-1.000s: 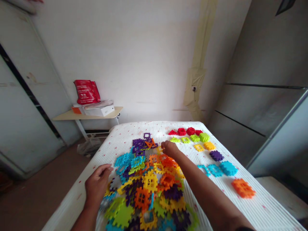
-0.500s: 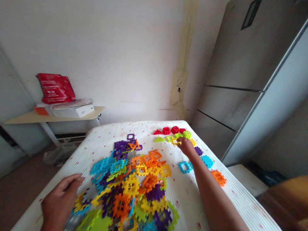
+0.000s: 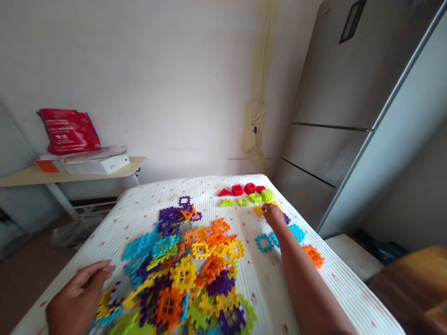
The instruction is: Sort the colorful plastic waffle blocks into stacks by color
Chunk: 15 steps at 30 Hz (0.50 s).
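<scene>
My right hand [image 3: 273,215] reaches to the far right of the bed-like surface, its fingers closed on a yellow notched building piece [image 3: 259,211] low over the cloth. Just behind those fingers shows another yellow piece [image 3: 276,204]. Close by lie lime-green pieces [image 3: 255,198] and red pieces [image 3: 250,188], grouped in rows by colour. My left hand [image 3: 77,295] hovers at the lower left with fingers stretched and nothing in them. Beside it spreads a mixed pile of notched plastic pieces, among them a yellow window piece [image 3: 183,274] and an orange window piece [image 3: 169,307].
Blue pieces [image 3: 264,243] and an orange piece [image 3: 313,256] lie near my right forearm. A patterned white cloth [image 3: 139,204] covers the surface. A tall grey fridge [image 3: 321,93] stands at the right; a side table [image 3: 134,165] with a red bag [image 3: 68,131] is at the left.
My right hand has moved the yellow piece slightly right, away from the lime-green frame and close to the other yellow piece. The view has shifted slightly; my left hand stays beside the pile.
</scene>
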Each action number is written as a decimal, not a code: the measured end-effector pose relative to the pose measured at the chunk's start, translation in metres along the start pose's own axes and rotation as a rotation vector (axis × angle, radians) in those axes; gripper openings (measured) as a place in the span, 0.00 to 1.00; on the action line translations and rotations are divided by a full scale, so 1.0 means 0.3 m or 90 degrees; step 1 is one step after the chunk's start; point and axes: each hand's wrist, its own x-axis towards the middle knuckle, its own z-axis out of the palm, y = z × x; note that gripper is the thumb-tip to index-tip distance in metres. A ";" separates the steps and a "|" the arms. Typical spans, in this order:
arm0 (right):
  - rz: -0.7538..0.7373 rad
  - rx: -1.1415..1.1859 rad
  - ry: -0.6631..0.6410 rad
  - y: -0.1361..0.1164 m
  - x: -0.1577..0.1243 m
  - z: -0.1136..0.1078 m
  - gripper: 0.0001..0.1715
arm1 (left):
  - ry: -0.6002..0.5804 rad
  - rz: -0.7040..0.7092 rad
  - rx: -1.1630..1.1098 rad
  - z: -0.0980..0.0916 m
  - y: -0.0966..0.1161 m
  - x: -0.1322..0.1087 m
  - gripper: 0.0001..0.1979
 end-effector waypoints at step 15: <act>0.021 -0.038 -0.010 -0.044 -0.002 0.031 0.21 | -0.014 0.021 -0.026 0.001 0.004 -0.001 0.16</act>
